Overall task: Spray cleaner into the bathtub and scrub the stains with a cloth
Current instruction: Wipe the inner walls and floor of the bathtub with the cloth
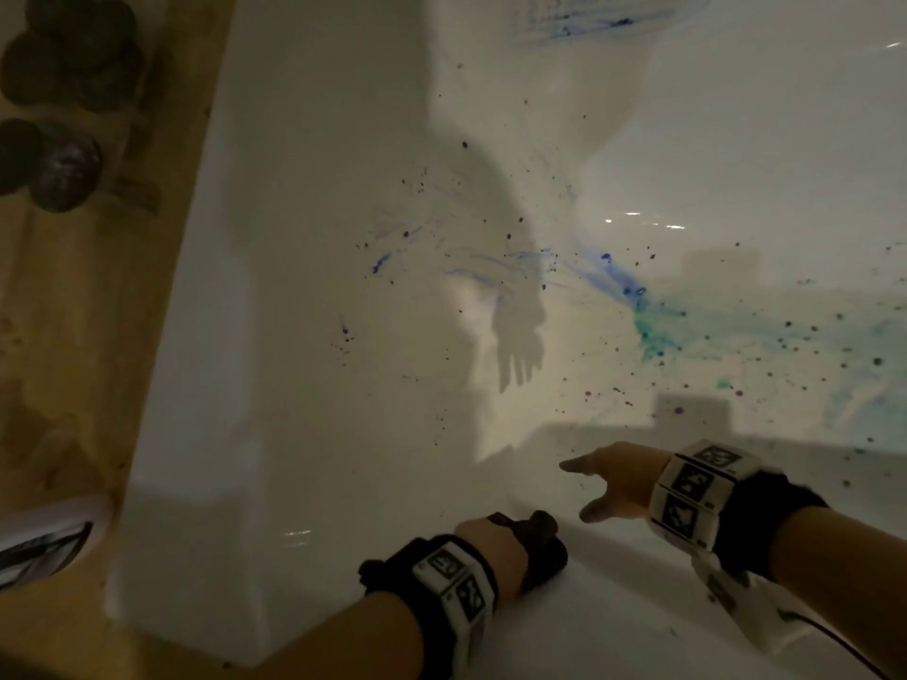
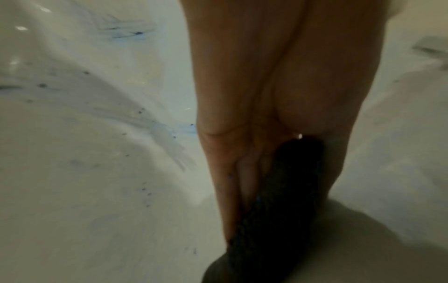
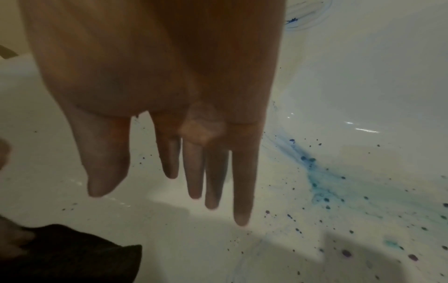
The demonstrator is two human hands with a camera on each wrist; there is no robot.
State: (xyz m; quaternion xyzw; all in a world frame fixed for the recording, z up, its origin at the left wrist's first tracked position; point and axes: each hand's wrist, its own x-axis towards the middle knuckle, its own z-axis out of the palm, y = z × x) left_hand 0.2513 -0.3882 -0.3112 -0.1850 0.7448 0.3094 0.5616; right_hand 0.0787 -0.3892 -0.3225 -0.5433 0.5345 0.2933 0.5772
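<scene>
Your left fingers are curled round a dark cloth, which runs out from under your thumb and hangs past the fingertips; in the head view the left hand holds the bunched cloth against the near inner wall of the bathtub, close to its near rim. From the right wrist the same cloth shows as a dark corner at the lower left.

Your right fingers are straight and spread, holding nothing, with the thumb set apart to the left. The right hand reaches out over the tub just to the right of the cloth hand, near it but not touching, and its shadow with spread fingers falls on the tub floor ahead.

The stains lie beyond both hands: a blue streak that runs down into a green-blue smear on the right part of the tub floor, with dark and purple specks scattered round it. Fainter blue scribbles sit nearer the middle, and another blue patch shows at the far end. The cloth is well apart from the main smear.

Both wrists carry bands with black-and-white markers. To the left of the tub runs a wooden ledge with dark round stones on it.
</scene>
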